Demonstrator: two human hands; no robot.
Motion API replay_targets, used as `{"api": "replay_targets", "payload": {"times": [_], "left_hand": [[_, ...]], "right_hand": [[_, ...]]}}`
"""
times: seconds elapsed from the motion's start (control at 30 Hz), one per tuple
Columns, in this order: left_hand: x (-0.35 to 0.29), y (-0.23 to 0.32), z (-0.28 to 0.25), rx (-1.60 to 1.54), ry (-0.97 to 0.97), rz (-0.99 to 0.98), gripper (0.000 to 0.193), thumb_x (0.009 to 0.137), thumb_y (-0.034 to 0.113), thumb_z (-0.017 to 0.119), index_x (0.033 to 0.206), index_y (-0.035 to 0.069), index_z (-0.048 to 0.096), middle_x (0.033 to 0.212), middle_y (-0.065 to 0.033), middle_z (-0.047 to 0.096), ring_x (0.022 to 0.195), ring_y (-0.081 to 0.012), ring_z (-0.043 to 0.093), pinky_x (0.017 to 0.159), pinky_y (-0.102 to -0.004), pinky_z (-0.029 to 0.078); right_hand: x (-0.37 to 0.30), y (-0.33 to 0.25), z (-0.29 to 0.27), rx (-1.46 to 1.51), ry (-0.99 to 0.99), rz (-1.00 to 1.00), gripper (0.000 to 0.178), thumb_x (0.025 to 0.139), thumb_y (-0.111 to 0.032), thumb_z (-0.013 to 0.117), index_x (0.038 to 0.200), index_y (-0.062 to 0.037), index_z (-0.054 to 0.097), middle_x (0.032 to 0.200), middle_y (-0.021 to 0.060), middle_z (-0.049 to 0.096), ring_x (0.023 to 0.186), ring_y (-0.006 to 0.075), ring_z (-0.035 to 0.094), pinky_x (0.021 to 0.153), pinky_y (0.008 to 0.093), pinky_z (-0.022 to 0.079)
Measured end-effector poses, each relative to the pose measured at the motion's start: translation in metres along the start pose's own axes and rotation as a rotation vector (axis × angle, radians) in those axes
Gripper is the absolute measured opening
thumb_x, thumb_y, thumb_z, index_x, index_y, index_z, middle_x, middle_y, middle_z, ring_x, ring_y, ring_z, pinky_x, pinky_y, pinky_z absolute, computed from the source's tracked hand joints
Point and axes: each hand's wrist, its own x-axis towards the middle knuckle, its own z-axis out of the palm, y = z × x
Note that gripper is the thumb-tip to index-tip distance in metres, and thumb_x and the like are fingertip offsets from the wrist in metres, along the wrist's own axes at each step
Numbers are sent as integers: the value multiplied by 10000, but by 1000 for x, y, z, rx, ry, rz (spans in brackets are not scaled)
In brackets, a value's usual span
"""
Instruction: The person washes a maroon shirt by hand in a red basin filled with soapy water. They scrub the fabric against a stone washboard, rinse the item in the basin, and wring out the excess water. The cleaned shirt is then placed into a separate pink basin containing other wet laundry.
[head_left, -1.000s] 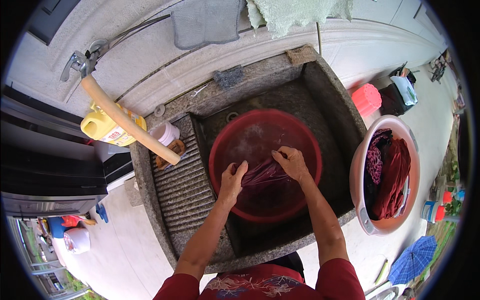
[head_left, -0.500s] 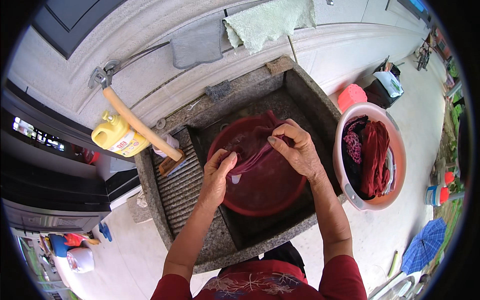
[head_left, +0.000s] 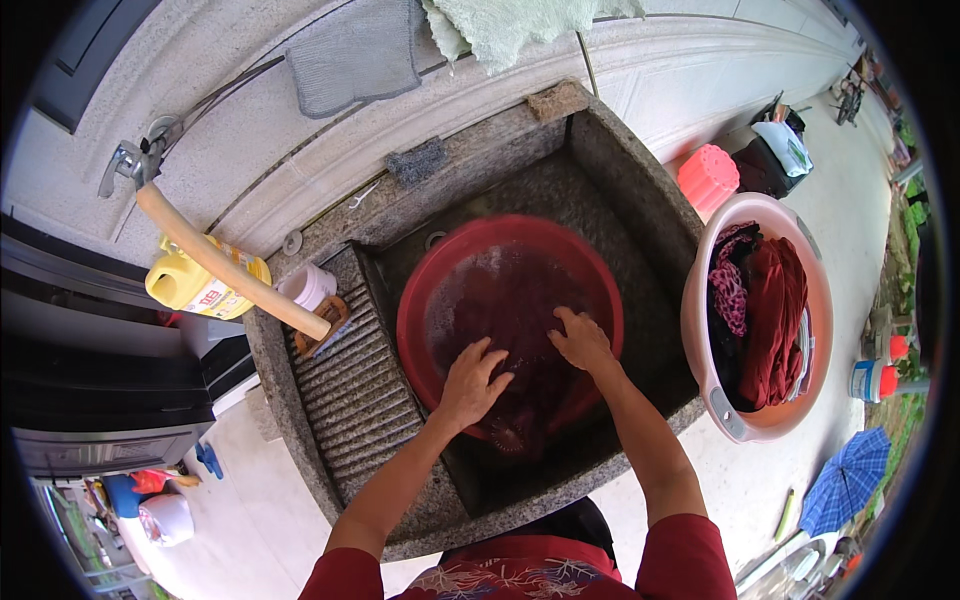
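Observation:
A dark red garment lies spread in the water of a red basin, and part of it reaches the near rim. My left hand is over the near left part of the cloth, fingers apart. To its right, my right hand rests by the garment at the basin's right side, its fingers also spread. Neither hand grips the cloth. How far the fingertips dip into the water is hard to make out.
The basin stands in a stone sink with a ribbed washboard on its left. There are a brush, a pink cup, a yellow jug and a tap hose. A pink tub of clothes stands right.
Both hands have let go of the garment and moved down and nearer to me. The cloth, held bunched up before, is now down in the water. The view has shifted slightly.

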Motion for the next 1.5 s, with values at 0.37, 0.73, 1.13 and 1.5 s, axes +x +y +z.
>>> {"api": "replay_targets", "payload": {"times": [0.37, 0.73, 1.13, 1.5], "left_hand": [[79, -100, 27, -58, -7, -701, 458, 769, 161, 593, 1195, 28, 487, 1081, -216, 617, 1088, -365, 560, 891, -492, 453], [56, -74, 12, -2069, 191, -630, 394, 909, 304, 534, 1229, 77, 497, 1131, -78, 601, 986, -228, 584, 878, -378, 478], [36, -91, 40, -1933, 391, -551, 409, 940, 344, 488, 1273, 106, 479, 1042, -45, 593, 826, -244, 600, 742, -385, 520], [53, -64, -14, -1746, 517, -797, 869, 798, 710, 473, 1481, 298, 131, 1530, -143, 149, 1392, -327, 188, 1089, -585, 4]], "right_hand": [[80, 20, 50, 254, 335, 42, 377, 822, -243, 622, 1160, -85, 571, 1093, 220, 606, 1038, 387, 562, 893, 448, 458], [-8, -126, 69, 691, 310, -521, 262, 845, -252, 639, 818, -20, 520, 754, 127, 580, 734, 274, 605, 637, 387, 486], [26, -141, 79, 322, 563, -531, 387, 873, -330, 556, 619, -42, 604, 624, 213, 601, 563, 381, 609, 498, 462, 495], [119, -15, 43, 633, 468, 54, 384, 921, -379, 492, 1101, -43, 535, 1063, 226, 577, 992, 406, 546, 857, 466, 430]]}}
